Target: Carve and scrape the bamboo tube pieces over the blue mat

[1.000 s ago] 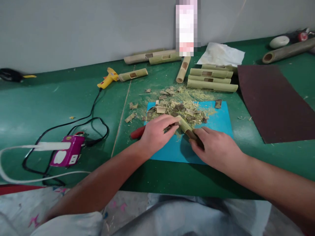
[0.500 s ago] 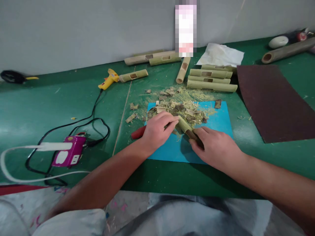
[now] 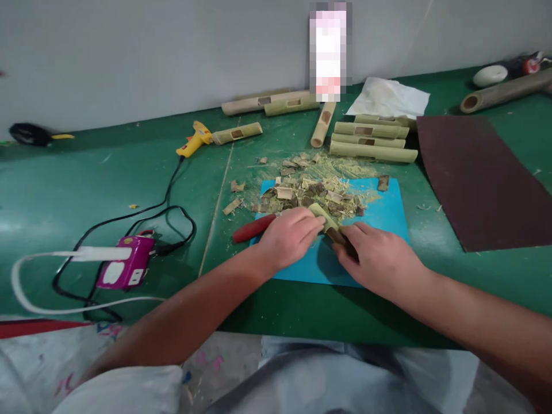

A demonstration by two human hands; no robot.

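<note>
Table (image 3: 276, 310) (green, grey wall (image 3: 172, 52) behind) underlies right grip (image 3: 379, 253), clasping bamboo (image 3: 330, 223); left grip (image 3: 293, 236) is unclear.

Bamboo tube (image 3: 329, 224) over mat (image 3: 386, 215), between left hand (image 3: 290, 237) and right hand (image 3: 379, 252). Chips (image 3: 311, 190) behind, cut tubes (image 3: 373, 151) farther back. Glue gun (image 3: 196, 139), socket block (image 3: 137, 253) left; sheet (image 3: 485, 184) right.

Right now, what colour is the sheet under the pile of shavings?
The sheet is bright blue; it shows in the head view.
</note>
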